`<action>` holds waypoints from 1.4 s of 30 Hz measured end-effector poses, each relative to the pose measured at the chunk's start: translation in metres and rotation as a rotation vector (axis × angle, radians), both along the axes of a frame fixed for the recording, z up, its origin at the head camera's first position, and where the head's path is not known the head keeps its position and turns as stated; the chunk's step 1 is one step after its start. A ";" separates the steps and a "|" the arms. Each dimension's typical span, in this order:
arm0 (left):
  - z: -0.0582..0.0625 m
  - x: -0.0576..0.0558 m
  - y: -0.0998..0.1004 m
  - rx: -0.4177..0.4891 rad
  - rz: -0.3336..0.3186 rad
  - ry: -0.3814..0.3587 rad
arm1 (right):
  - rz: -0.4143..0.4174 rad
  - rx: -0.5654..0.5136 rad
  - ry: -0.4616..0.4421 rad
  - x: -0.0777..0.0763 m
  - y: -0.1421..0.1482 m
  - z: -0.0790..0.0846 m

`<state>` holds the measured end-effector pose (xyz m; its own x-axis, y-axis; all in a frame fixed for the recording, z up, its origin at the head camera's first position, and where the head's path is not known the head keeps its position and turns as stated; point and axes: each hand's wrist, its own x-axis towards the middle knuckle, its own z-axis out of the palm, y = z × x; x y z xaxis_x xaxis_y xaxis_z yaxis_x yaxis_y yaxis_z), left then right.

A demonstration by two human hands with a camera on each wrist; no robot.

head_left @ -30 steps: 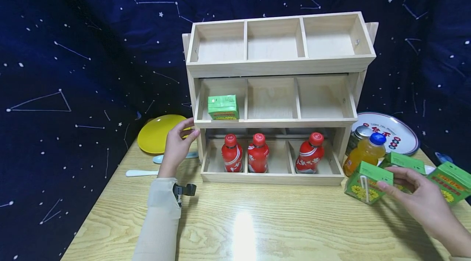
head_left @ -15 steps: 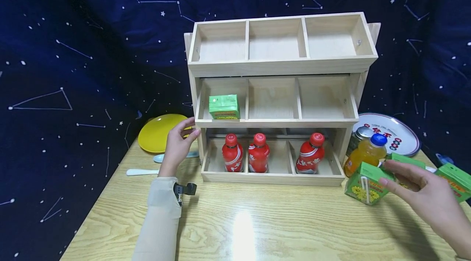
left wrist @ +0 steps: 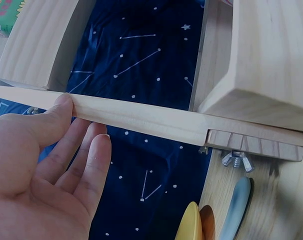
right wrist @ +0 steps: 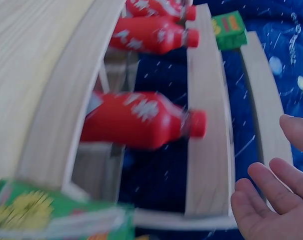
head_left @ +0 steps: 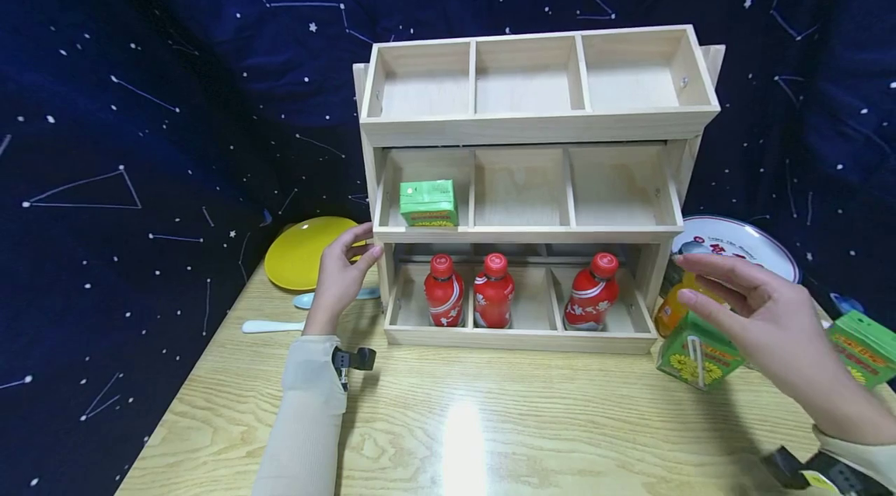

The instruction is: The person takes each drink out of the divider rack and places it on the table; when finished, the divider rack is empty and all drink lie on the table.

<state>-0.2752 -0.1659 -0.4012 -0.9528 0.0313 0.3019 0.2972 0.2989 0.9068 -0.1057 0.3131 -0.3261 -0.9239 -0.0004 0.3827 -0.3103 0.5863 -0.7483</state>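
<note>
My left hand grips the left side post of a three-tier wooden rack, its thumb over the near face and fingers behind. On the right, my right hand is spread with nothing in it, above and beside a green drink carton with a straw on its side. That hand partly covers an orange juice bottle. Another green drink carton sits in the middle tier's left compartment. Red bottles stand in the bottom tier, one per compartment.
A further green carton stands at the right edge. Behind the juice is a white plate with red lettering. Left of the rack are a yellow plate, a blue spoon and a white-handled utensil. A starry dark cloth hangs behind.
My right hand has come off the green cartons, lifting and shifting left across the juice bottle. The front carton stays in place. My left hand keeps its grip on the post.
</note>
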 end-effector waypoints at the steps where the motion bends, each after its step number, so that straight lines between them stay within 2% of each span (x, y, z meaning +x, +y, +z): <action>1: 0.002 0.002 0.001 -0.001 0.000 -0.003 | 0.027 -0.016 0.016 -0.003 -0.006 0.003; 6: 0.015 0.016 0.007 -0.024 0.001 -0.017 | 0.128 -0.051 0.060 -0.020 -0.040 0.015; 13: -0.001 0.004 0.003 -0.016 -0.016 0.019 | 0.181 -0.060 0.009 -0.044 -0.080 0.030; 17: -0.001 0.003 0.003 -0.016 -0.008 0.020 | 0.207 -0.082 0.002 -0.059 -0.100 0.038; 18: -0.004 0.000 0.002 -0.017 -0.006 0.027 | 0.221 -0.086 0.007 -0.063 -0.105 0.040; 22: -0.003 -0.002 0.003 -0.017 -0.011 0.030 | 0.293 -0.129 0.040 -0.082 -0.125 0.045; 24: 0.000 -0.002 0.003 -0.012 -0.011 0.023 | 0.330 -0.157 0.036 -0.091 -0.137 0.047; 30: 0.023 0.016 0.009 -0.026 -0.002 0.019 | 0.393 -0.200 0.005 -0.116 -0.169 0.046; 32: 0.027 0.019 0.010 -0.036 0.000 0.017 | 0.412 -0.212 0.009 -0.122 -0.178 0.046; 35: 0.021 0.015 0.008 -0.029 -0.003 0.012 | 0.436 -0.219 0.013 -0.130 -0.191 0.046; 40: -0.001 -0.002 0.000 0.000 -0.001 0.011 | 0.461 -0.189 0.002 -0.142 -0.210 0.044; 42: -0.003 -0.003 -0.001 -0.001 0.001 0.019 | 0.463 -0.181 -0.011 -0.146 -0.215 0.042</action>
